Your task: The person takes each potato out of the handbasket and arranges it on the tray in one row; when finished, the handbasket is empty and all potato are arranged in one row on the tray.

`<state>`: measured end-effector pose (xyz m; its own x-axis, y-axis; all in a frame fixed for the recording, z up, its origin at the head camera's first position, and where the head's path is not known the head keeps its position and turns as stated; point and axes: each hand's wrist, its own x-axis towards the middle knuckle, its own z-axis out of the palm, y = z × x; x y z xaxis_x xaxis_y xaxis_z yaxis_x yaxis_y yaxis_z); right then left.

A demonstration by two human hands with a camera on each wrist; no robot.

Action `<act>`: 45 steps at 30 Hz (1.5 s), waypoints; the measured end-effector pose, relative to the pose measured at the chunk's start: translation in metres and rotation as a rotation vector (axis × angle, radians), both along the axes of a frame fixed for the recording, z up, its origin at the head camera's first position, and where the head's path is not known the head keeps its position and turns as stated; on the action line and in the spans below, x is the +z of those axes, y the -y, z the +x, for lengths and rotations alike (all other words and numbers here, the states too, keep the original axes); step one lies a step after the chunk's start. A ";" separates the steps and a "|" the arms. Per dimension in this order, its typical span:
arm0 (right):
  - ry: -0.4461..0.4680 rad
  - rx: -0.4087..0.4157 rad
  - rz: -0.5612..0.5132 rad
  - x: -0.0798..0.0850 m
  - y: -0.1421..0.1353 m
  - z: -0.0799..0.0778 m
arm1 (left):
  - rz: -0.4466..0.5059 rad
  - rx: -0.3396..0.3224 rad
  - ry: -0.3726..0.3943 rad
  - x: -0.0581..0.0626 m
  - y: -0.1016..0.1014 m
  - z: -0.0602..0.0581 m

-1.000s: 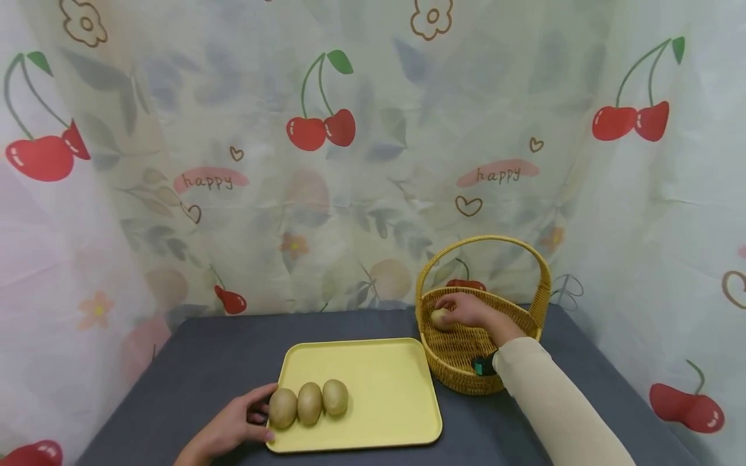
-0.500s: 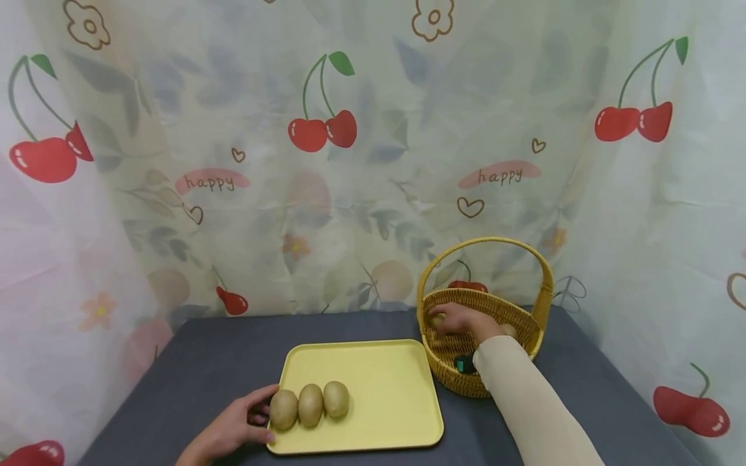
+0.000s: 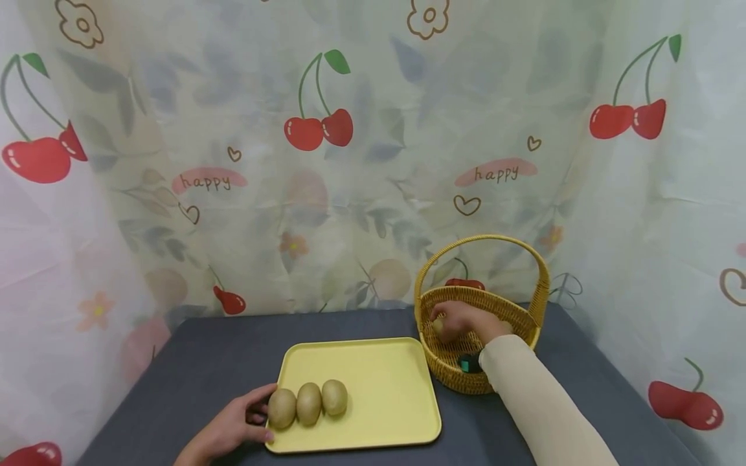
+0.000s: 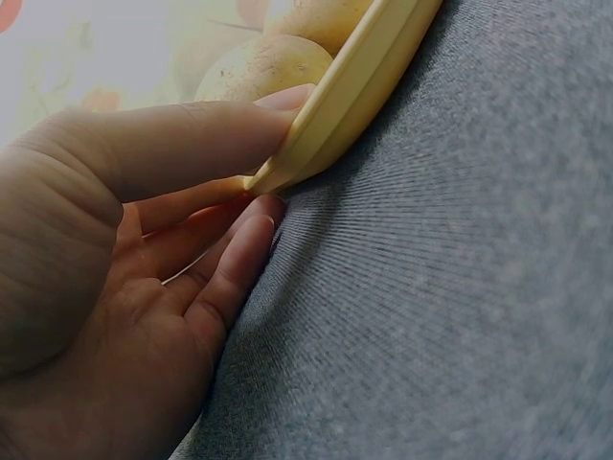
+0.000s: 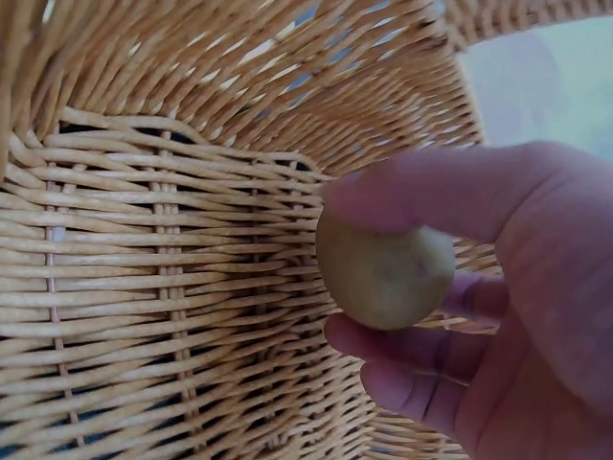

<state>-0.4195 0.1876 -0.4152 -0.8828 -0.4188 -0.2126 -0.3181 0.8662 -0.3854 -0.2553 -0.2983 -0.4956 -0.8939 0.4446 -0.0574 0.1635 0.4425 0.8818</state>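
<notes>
My left hand [image 3: 230, 424] pinches the left rim of a yellow tray [image 3: 390, 408]. In the left wrist view its thumb lies over the rim, and the other fingers are against the outside and underside. Three potatoes stand side by side on the tray: a left potato [image 3: 282, 409] close to that hand, a middle potato [image 3: 309, 404] and a right potato [image 3: 335, 397]. Inside the wicker basket [image 3: 445, 374], my right hand [image 3: 460, 318] grips another potato [image 5: 383, 273] between thumb and fingers. One more potato [image 3: 506, 325] shows partly behind the right wrist.
The basket's tall arched handle [image 3: 484, 238] rises above the right hand. Basket and tray stand close together on a dark grey cloth [image 3: 233, 349]. A patterned curtain [image 3: 373, 162] hangs behind and at both sides.
My right wrist and forearm have shifted left and the hand sits slightly lower in the basket, its fingers round the potato. The potato behind the wrist has come into sight. The left hand stays put.
</notes>
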 end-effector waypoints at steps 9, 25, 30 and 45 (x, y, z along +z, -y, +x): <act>-0.094 0.055 -0.163 0.019 -0.004 0.016 | -0.014 0.016 -0.011 0.001 0.001 0.002; -0.243 0.133 -0.406 0.026 0.008 0.085 | -0.006 0.006 0.006 0.000 0.004 0.000; -0.255 0.181 -0.445 0.016 0.022 0.102 | 0.002 0.005 0.009 0.000 0.003 0.000; -0.322 0.197 -0.465 -0.036 0.089 0.124 | 0.004 0.017 0.033 -0.002 0.000 0.000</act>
